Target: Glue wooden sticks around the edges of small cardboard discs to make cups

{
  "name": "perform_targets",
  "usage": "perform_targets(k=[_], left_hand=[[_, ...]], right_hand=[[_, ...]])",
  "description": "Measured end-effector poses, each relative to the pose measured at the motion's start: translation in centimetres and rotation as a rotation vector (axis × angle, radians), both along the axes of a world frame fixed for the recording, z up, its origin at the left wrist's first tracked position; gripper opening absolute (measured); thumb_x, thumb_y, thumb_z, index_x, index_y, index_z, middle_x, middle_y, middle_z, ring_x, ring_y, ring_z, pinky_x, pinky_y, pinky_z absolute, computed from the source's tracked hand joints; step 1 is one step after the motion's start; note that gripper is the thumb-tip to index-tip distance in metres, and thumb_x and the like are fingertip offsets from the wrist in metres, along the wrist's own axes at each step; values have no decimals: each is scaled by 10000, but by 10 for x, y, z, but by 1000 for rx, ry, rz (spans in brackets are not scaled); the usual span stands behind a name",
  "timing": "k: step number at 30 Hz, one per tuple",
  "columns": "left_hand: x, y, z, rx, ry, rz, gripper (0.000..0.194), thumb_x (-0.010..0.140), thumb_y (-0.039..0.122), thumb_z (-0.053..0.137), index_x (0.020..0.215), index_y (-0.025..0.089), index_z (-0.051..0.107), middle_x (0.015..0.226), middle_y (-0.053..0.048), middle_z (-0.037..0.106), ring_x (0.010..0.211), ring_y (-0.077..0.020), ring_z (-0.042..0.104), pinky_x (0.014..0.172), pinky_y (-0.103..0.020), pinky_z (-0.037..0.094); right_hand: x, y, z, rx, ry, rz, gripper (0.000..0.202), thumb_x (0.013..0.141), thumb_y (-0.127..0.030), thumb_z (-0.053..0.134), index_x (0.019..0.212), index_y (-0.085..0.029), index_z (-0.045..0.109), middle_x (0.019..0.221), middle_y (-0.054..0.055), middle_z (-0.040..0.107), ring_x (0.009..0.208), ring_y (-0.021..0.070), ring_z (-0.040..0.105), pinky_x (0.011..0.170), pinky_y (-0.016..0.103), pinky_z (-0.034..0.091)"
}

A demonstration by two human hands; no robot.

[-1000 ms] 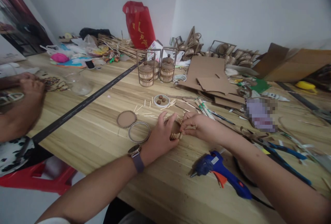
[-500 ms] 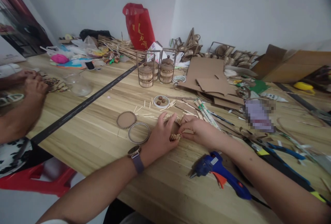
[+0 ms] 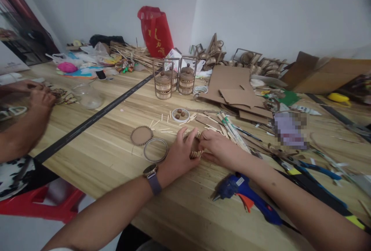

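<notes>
- Stick-walled round (image 3: 196,153), one: is being steadied on the table (image 3: 101,158) between the two hands; its base is being partly hidden by fingers.
- Left hand (image 3: 178,156): is being kept moderately spread, fingers and thumb curved about the round's near and left sides.
- Right hand (image 3: 222,148): is being held with fingers bunched at the round's right edge; whether a stick is being pinched cannot be told.
- Handling, as judged: light, stiff in the sticks, fragile at their joints; best being cupped low round the base, without squeezing.
- Loose sticks (image 3: 165,129), pale: are being left scattered beyond the hands, near a dish (image 3: 181,122) of brown balls (image 3: 177,116).
- Scalloped disc (image 3: 142,135) and plain ring (image 3: 155,161): are being left untouched, left of the left hand.
- Glue gun (image 3: 252,195), blue: is being left lying nearer the body than the right hand.
</notes>
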State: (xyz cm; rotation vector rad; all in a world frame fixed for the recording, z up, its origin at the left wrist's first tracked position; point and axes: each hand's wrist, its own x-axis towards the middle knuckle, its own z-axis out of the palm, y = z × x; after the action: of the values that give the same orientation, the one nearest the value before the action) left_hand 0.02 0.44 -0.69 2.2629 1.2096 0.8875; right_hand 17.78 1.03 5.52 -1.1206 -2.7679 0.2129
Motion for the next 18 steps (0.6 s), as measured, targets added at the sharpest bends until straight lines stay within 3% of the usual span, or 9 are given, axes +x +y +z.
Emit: perform_targets(k=[18], left_hand=[[0,0,1,-4,10,10,891,681,212,703,1438,233,235,1432,-155,184,1344,-338,328,1028,-466,422]], right_hand=[[1,-8,-4,116,-164,-46,130,863,-223,545,891,-167,659,976,107,592,905,253,469,762,364,308]])
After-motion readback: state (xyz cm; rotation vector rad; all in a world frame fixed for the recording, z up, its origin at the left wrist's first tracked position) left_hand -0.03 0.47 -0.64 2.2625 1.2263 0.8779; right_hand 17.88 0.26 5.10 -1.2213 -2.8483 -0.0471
